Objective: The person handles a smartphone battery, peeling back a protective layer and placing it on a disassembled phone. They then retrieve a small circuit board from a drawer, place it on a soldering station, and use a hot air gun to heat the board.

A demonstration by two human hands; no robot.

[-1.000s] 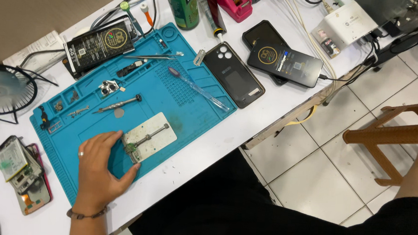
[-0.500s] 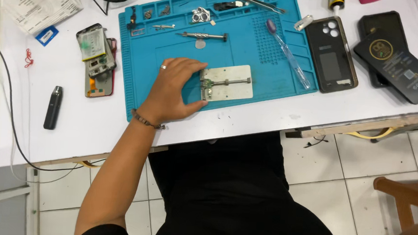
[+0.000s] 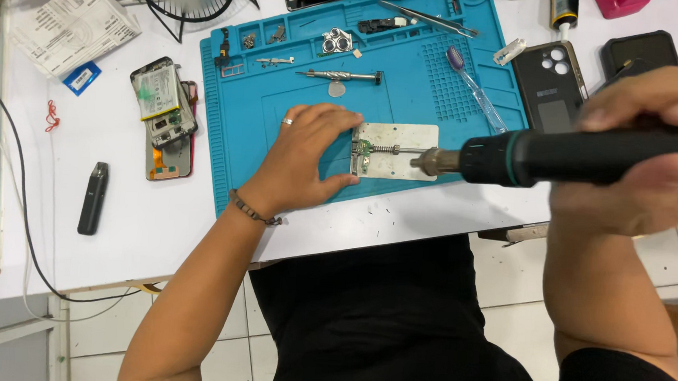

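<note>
Left hand (image 3: 301,161) fingers spread steadying metal holder plate (image 3: 404,143), right hand (image 3: 654,163) fingers clamped on hot-air tool (image 3: 560,158)

The room is brightly and evenly lit from above, so the white table (image 3: 117,224) nearly washes out and shadows stay faint and short. The blue mat (image 3: 265,123) shows mild sheen without harsh glare. The right hand (image 3: 655,155) and the dark tool (image 3: 584,158), close to the camera, look soft and oversized; the edges bend slightly.

White printed paper sheet (image 3: 75,24) at the table's top left; small blue label card (image 3: 81,78) just below it.
</note>
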